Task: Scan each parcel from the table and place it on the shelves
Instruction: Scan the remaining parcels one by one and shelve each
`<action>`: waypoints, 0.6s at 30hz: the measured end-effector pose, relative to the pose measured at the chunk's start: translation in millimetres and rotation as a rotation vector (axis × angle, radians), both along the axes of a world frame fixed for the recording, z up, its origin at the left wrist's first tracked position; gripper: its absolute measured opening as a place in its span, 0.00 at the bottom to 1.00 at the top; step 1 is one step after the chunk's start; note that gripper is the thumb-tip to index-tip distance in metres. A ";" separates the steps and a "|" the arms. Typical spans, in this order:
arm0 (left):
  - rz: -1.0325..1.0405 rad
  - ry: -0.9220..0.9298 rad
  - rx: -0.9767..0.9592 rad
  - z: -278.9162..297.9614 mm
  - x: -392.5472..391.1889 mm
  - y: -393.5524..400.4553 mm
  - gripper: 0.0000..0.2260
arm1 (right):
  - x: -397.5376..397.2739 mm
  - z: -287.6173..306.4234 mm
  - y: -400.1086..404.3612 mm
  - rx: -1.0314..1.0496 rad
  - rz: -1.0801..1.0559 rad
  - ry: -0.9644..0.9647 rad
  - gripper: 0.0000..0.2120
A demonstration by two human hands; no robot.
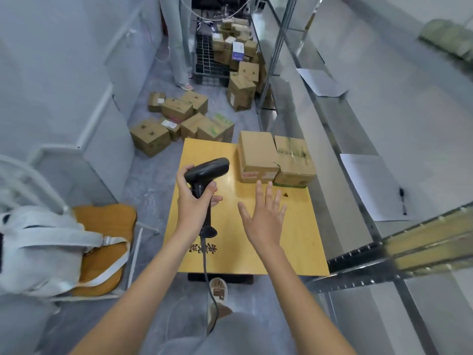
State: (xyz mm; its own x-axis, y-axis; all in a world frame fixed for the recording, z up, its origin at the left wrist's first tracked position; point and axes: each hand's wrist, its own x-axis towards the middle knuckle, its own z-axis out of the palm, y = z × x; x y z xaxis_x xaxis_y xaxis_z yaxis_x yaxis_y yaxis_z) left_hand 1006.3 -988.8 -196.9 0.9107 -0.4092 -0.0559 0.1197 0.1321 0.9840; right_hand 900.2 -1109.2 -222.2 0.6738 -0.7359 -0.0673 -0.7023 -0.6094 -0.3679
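Scanner (206,169) gripped by left hand (193,201); right hand (265,216) spread (cord's end hidden) near parcels (275,156)

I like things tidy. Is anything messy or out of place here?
Yes. Many cardboard boxes lie tumbled at odd angles on the floor beyond the table, not stacked. The two parcels on the table sit neatly side by side.

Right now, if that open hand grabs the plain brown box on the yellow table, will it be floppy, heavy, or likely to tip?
The plain brown box is probably stiff: its edges look square and taped. It sits low and flat on the table, so tipping seems unlikely. It touches the green-printed box, which might shift too. The right hand is open; the left hand holds the scanner.
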 end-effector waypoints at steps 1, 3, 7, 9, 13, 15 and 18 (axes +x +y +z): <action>0.005 0.002 0.012 -0.6 8.8 -9.4 0.23 | 11.2 -0.9 -12.0 0.001 0.002 0.003 0.35; 0.015 0.005 0.034 -1.9 27.0 -28.9 0.23 | 35.3 -2.4 -37.3 0.007 0.002 0.006 0.35; 0.037 0.007 0.062 -6.8 59.3 -68.1 0.23 | 81.6 -10.4 -91.6 -0.007 -0.001 0.039 0.37; 0.037 0.028 0.080 -13.2 71.1 -86.4 0.23 | 103.2 -17.9 -117.2 0.018 -0.014 0.060 0.38; 0.012 0.070 0.119 -29.6 84.6 -120.6 0.23 | 139.2 -39.2 -163.0 0.092 -0.040 0.109 0.42; 0.005 0.091 0.147 -38.7 88.1 -134.3 0.23 | 155.2 -51.8 -184.0 0.117 -0.031 0.146 0.43; 0.006 0.108 0.167 -49.9 92.5 -149.1 0.23 | 177.7 -69.1 -209.0 0.138 -0.016 0.221 0.46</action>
